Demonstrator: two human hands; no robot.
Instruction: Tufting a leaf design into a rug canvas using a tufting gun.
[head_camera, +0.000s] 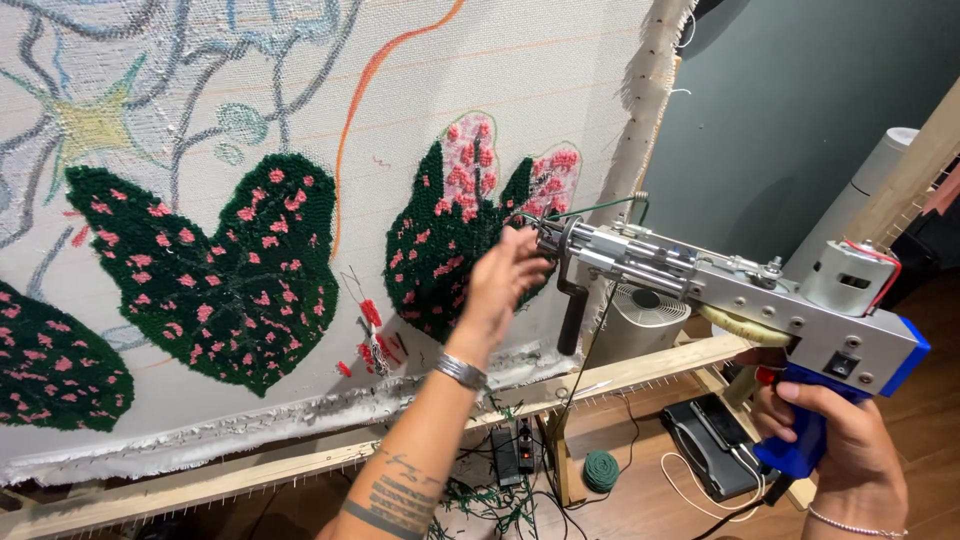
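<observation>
My right hand (835, 440) grips the blue handle of a silver tufting gun (740, 290), held level with its tip pointing left at the stretched cloth (420, 120). My left hand (500, 280) reaches up to the gun's needle end, fingers pinching at the dark green yarn (600, 208) there. A silver bracelet sits on the left wrist. Just behind the hand is a tufted dark green leaf with pink spots (450, 230); a larger one (215, 265) lies to the left.
The cloth hangs on a wooden frame (640, 368) with tack strips. Below on the wood floor lie a green yarn ball (601, 470), cables, a power strip (510, 452) and a black case (715, 440). A grey wall and white cylinder (850, 200) stand at right.
</observation>
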